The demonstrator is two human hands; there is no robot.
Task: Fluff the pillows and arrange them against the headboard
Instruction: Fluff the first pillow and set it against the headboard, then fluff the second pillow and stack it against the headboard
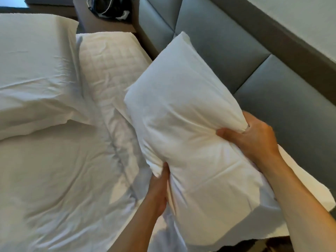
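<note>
Pale blue-grey painted wall (300,19) is running along upper right w/ a dark brown wooden trim band (283,44) lying under it, a brown wooden bedside table (101,24) is sitting top centre holding a dark tangled bundle w/ white cords (111,6), soft light falling throughout.

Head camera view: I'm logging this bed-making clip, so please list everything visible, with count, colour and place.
Held pillow: one, white, centre right, lifted in front of the headboard.
Second pillow: one, white, lying flat at far left.
Quilted mattress pad: one, white, exposed between the second pillow and the headboard.
Sheet: one, white, wrinkled, covering the bed at lower left.
Headboard: one, grey padded panels, upper right.
Nightstand: one, brown, top centre, with dark items on it that are too blurred to identify.
Left hand: gripping the held pillow's near left edge.
Right hand: pinching its right edge.
</note>
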